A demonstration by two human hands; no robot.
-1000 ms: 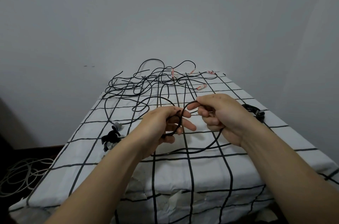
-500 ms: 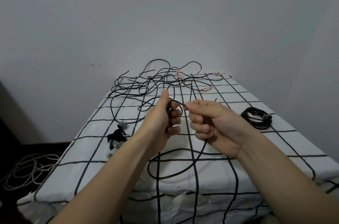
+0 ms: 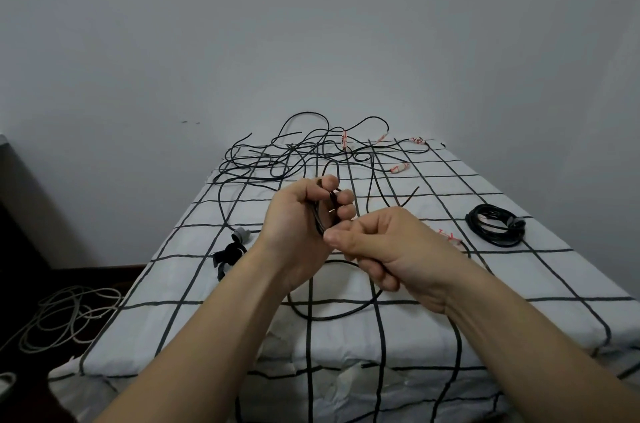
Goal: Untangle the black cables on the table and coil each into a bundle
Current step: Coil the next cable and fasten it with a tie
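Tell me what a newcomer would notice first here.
The left hand and right hand meet over mid-table, gripping a black cable gathered into loops. Behind them a tangle of black cables sprawls across the far end of the grid-patterned tablecloth. One coiled bundle lies near the right edge.

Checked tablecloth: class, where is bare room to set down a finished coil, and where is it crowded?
Bare white checked cloth lies near-left, this side of the black fabric strap, and right, this side of the coiled black cable bundle. Tangled black cables crowd the far end.

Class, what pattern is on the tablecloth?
White tablecloth with a black grid of lines; seen in the head view.
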